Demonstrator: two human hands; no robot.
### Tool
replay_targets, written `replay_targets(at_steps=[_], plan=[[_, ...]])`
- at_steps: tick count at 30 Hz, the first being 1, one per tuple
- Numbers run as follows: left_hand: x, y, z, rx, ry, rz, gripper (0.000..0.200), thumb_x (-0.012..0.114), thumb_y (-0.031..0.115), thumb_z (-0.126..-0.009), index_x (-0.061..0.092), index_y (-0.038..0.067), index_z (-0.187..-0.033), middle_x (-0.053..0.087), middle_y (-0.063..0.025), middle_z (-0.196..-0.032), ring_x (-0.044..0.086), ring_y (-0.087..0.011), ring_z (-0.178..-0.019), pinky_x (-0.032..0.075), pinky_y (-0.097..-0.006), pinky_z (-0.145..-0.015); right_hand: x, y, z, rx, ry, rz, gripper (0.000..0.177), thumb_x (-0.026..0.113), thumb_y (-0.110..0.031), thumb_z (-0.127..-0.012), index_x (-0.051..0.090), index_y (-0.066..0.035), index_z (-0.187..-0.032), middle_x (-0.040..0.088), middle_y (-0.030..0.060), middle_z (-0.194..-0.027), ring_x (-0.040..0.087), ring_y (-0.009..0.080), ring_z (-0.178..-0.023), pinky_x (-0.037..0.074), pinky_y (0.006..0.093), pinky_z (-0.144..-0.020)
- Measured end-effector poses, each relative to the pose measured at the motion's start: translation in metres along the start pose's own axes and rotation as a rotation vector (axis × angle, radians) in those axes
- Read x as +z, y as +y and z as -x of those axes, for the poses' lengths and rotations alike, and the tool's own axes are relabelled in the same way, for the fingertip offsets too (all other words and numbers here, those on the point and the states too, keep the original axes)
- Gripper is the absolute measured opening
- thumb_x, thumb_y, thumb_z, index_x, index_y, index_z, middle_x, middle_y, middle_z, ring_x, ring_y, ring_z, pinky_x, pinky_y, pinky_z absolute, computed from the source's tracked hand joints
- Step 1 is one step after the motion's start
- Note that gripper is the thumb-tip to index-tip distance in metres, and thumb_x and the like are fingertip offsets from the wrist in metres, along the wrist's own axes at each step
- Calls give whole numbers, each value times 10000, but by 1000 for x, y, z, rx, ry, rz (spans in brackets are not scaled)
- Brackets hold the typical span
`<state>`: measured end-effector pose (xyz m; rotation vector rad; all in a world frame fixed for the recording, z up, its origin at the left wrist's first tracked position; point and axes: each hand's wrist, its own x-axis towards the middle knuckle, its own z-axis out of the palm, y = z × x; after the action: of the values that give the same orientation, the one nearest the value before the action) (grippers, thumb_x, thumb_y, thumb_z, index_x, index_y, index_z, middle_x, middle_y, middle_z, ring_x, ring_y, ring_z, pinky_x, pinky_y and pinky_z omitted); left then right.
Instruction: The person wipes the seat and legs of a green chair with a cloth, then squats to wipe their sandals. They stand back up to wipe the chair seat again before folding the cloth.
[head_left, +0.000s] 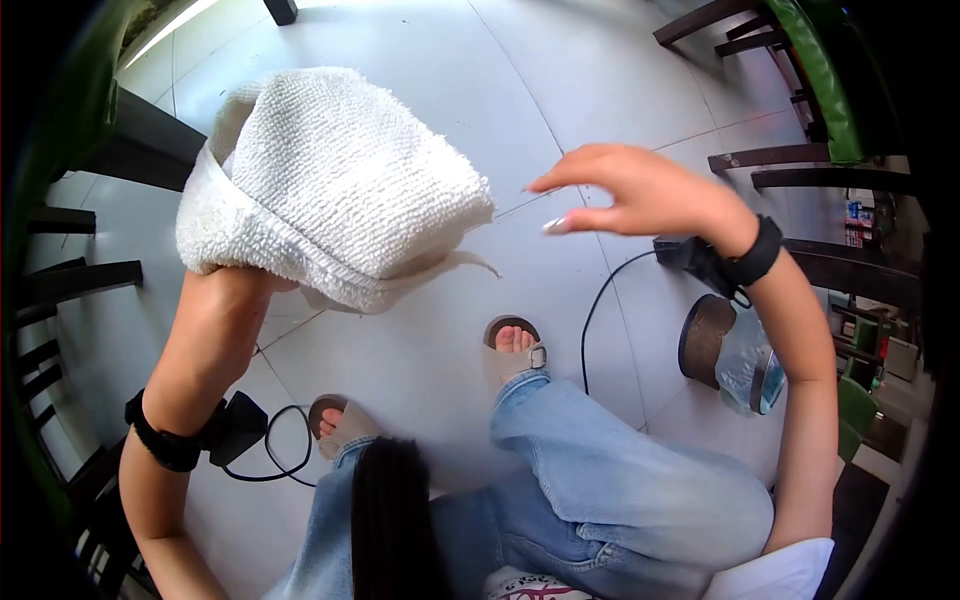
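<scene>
The towel [350, 180] covers your left hand [262, 281], whose hidden fingers leave its grip unclear; its free corner points toward your right hand [640, 195], near, not touching, thumb and fingers apart.

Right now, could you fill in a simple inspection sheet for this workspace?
Surface: pale tiled floor.
Job's things: white towel, folded and raised off the floor.
Clutter: brown bin with a clear liner, beside the right forearm.
Grips: left hand mostly hidden by the towel, its grip unseen; right hand open, empty, apart from the towel.
Cables: left black cable looped near the left wrist; right black cable hanging near the right.
Surroundings: dark furniture legs, green covering.
</scene>
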<state>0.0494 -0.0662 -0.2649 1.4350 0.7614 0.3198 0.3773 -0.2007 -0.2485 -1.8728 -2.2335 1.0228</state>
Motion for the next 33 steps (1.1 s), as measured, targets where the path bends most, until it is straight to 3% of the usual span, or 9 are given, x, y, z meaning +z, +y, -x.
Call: replay_targets(at_steps=[3, 7, 12, 14, 19, 21, 25, 29, 33], plan=[[9, 7, -4, 3, 1, -13, 512, 592, 31, -764, 479, -19, -1260, 563, -128, -1228, 538, -216, -1139, 412, -351, -978, 26, -27, -21, 2, -124, -407, 646, 698, -426, -794, 511, -9, -1252, 611, 168, -1128, 581, 276, -1044, 462, 372, -908], [15, 14, -3, 14, 5, -23, 575, 644, 43, -751, 461, -4, -1294, 557, -127, -1248, 532, -221, -1162, 411, -366, -989, 38, -53, -31, -254, 296, -567, 932, 806, -486, -648, 370, -49, -1347, 528, 158, -1226, 494, 292, -1164, 408, 411, -974], [16, 15, -5, 4, 24, 32, 660, 710, 59, -736, 437, 14, -1335, 549, -126, -1273, 524, -228, -1191, 411, -385, -1004, 18, -64, -53, -400, 458, -449, 713, 828, -175, -693, 475, -27, -1294, 578, 87, -1192, 537, 170, -1125, 452, 330, -943], [7, 6, -13, -39, -3, 134, 530, 663, 99, -802, 468, -5, -1283, 580, -114, -1201, 552, -185, -1125, 407, -349, -987, 25, -75, -63, -331, 588, -655, 285, 722, -238, -781, 678, -1, -932, 682, 88, -785, 637, 163, -709, 501, 278, -683], [13, 1, -18, -37, 250, 8, 525, 503, 375, -930, 449, 13, -1305, 558, -105, -1212, 513, -171, -1131, 351, -307, -999, 18, -82, -70, -166, 689, -543, 210, 699, -188, -792, 673, 4, -872, 665, 106, -743, 627, 187, -628, 488, 285, -603], [9, -4, -16, 7, 284, 43, 613, 455, 488, -937, 422, 25, -1338, 544, -114, -1239, 510, -183, -1144, 343, -314, -1005, 10, -92, -70, -161, 628, -480, 188, 620, -145, -862, 648, 13, -959, 670, 121, -850, 629, 172, -775, 478, 285, -698], [5, -4, -8, 167, 144, 90, 822, 304, 686, -894, 365, 27, -1381, 478, -120, -1347, 465, -213, -1239, 330, -397, -1054, 31, -84, -94, -334, 779, -383, 187, 687, -142, -778, 651, 5, -888, 641, 125, -759, 624, 241, -660, 489, 307, -615], [5, 1, -3, 170, 107, -18, 735, 373, 603, -926, 370, 25, -1380, 462, -96, -1352, 427, -192, -1262, 319, -378, -1053, 44, -99, -107, -567, 873, -307, 227, 659, -86, -744, 598, -3, -947, 600, 148, -837, 600, 302, -757, 487, 348, -660], [4, 3, -5, 107, 78, 49, 574, 536, 514, -907, 535, 39, -1228, 601, -49, -1113, 502, -119, -1100, 341, -286, -987, 42, -107, -111, -578, 797, -367, 157, 627, -70, -743, 601, 10, -874, 603, 159, -759, 604, 304, -718, 491, 347, -639]])
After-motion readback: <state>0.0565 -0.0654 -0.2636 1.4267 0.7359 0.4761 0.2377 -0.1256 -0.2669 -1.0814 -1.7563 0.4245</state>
